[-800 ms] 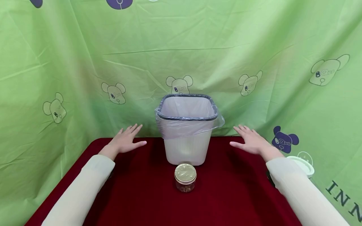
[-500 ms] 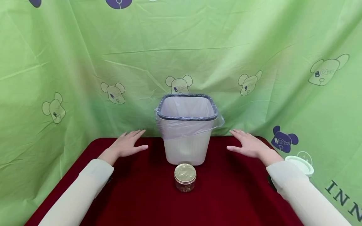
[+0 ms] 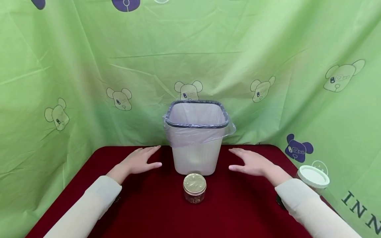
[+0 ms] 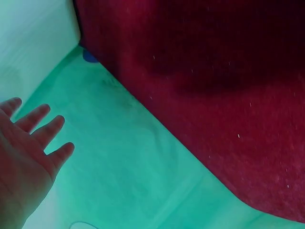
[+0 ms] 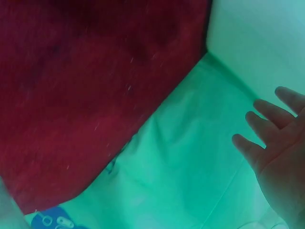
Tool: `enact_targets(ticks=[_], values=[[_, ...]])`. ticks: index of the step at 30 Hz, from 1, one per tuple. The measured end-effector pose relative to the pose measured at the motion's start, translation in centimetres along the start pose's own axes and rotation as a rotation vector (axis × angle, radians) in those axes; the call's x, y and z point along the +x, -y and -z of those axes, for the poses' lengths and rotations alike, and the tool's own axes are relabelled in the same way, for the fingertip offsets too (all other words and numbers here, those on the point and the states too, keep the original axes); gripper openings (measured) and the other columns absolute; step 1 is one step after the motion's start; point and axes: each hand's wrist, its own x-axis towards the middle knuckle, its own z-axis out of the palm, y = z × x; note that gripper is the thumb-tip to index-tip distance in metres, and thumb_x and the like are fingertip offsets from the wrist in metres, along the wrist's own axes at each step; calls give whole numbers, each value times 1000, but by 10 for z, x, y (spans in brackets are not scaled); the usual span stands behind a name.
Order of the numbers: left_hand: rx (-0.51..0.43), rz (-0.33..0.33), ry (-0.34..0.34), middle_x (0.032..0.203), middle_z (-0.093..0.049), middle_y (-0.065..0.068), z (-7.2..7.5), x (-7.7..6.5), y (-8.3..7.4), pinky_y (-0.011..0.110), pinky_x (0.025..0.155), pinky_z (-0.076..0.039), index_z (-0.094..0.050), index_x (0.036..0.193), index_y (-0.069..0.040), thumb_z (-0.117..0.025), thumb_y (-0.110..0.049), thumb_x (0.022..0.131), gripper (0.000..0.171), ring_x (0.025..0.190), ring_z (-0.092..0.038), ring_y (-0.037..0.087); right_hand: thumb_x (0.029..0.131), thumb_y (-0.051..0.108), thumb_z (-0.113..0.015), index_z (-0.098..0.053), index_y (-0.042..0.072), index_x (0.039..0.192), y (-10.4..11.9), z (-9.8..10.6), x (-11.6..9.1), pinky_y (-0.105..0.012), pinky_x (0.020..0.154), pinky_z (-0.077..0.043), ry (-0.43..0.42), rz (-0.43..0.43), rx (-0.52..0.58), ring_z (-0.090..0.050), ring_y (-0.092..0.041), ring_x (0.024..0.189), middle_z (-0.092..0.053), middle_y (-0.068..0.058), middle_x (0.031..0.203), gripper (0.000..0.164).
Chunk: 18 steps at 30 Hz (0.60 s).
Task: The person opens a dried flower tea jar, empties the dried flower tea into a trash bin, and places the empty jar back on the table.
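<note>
Left hand (image 3: pixel 138 162) and right hand (image 3: pixel 252 163), both empty with fingers outstretched, are drawing closer together than a moment ago, so I am narrowing the gap around the bag-lined wastebasket (image 3: pixel 196 158) standing untouched between them on the red cloth (image 3: pixel 154 211), behind a gold-lidded jar (image 3: pixel 194 187).

Red cloth (image 3: pixel 232 211); green cartoon-print curtain (image 3: pixel 154 72); jar contents (image 3: pixel 194 199) brownish, perhaps.
</note>
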Motion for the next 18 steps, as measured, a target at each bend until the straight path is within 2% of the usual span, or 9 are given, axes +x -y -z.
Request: enact_targets(ticks=[6,11,14,18], values=[[-14,-40,-10,135,-37,5,-8,-1,-10,43,97,-26,-32,137,-17,-34,-72,76,83,122,-33,22,70,70,-48,-40,12,133,20,-15,-1,-36,97,-27,23,27,63,-34,-16,121,-41,-2,132,86],[-42,-67,-19,132,-42,4,-13,-1,-18,38,97,-28,-37,135,-16,-36,-71,76,81,120,-36,19,69,69,-51,-42,11,131,32,-25,-2,-35,97,-28,52,59,105,-36,-15,120,-42,-1,131,86],[-56,-84,-15,130,-44,2,-16,-2,-26,35,96,-30,-40,133,-16,-37,-71,75,80,119,-37,15,71,64,-55,-42,8,130,38,-32,-2,-36,96,-30,75,86,193,-37,-16,119,-44,-2,129,83],[-54,-136,-12,127,-46,0,-21,-1,-37,32,94,-32,-43,131,-16,-39,-70,76,77,117,-40,12,73,53,-61,-41,5,130,47,-40,-1,-38,93,-33,112,112,344,-46,-14,105,-45,-5,128,77]])
